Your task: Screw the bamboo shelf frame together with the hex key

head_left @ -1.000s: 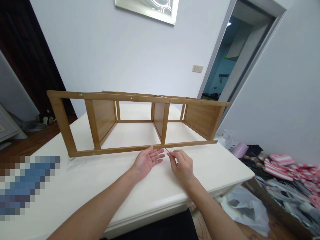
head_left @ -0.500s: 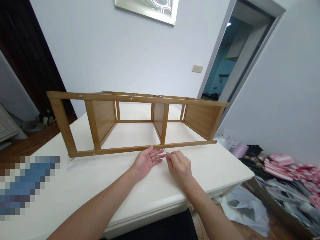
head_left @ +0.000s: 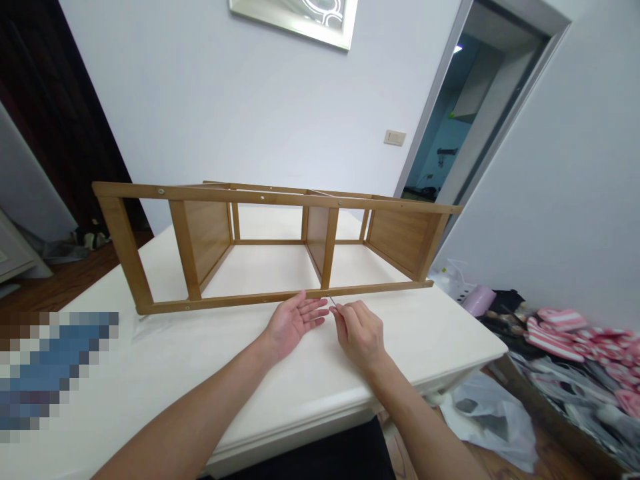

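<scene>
A wooden shelf frame [head_left: 330, 250] lies on its side on the white table [head_left: 220, 393], its long front rails running left to right. My right hand [head_left: 361, 333] pinches a thin metal Allen key [head_left: 332, 301], whose tip points at a screw spot on the lower front rail [head_left: 250, 298], below the middle upright. Whether the tip sits in the screw head is too small to tell. My left hand [head_left: 293, 327] is open with the palm up, fingers spread beside the key, and its fingertips are close to the lower rail.
A clear plastic bag [head_left: 153, 327] lies by the frame's left corner. At the right stand piled clothes [head_left: 565, 333] and a white plastic bag [head_left: 493, 417] on the floor. A blurred blue patch [head_left: 65, 360] covers the table's left side. The wall [head_left: 250, 113] rises behind.
Almost nothing differs. My right hand has turned or shifted very slightly with the Allen key; my left hand and the shelf frame stay in place.
</scene>
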`<state>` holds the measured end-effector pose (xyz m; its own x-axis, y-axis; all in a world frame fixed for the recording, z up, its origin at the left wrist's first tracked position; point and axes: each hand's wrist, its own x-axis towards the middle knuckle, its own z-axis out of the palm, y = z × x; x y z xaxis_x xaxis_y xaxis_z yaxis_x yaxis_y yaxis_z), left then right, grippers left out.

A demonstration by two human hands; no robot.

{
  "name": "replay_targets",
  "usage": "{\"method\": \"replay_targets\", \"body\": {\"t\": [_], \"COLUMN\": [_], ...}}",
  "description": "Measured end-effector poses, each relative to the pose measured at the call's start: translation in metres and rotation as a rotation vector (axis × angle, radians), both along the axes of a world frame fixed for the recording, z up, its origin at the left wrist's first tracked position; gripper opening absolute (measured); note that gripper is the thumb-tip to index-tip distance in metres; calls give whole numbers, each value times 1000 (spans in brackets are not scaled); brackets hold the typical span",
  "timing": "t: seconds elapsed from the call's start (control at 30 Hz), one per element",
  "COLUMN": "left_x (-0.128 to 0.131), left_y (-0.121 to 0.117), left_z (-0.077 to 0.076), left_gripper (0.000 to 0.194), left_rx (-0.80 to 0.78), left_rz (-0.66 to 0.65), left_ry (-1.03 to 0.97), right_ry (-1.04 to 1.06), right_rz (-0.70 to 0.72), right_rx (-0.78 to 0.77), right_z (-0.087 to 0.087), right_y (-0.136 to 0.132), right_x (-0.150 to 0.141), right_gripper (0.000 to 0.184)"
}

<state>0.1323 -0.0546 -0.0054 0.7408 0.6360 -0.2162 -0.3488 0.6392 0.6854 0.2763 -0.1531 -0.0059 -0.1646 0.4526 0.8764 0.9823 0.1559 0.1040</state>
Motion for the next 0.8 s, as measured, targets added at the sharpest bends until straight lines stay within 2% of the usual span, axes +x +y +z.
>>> {"method": "replay_targets", "body": {"t": [0.3, 0.4, 0.63, 0.8], "left_x": [0, 0, 0, 0], "left_y": [0, 0, 0, 1], "left_z": [0, 0, 0, 0], "left_gripper": [33, 32, 35, 43], "left_rx": [-10, -9, -21, -35], "left_rz": [7, 0, 4, 14], "left_ry": [2, -5, -6, -5], "right_ry": [-7, -46, -154, -141], "right_rz": [-13, 6, 32, 46], "right_rx": [-21, -35, -81, -79], "right_z": [-4, -3, -3, -4], "right_y": [2, 1, -1, 0], "right_x": [3, 3, 3, 4], "right_gripper": [12, 7, 13, 14]}}
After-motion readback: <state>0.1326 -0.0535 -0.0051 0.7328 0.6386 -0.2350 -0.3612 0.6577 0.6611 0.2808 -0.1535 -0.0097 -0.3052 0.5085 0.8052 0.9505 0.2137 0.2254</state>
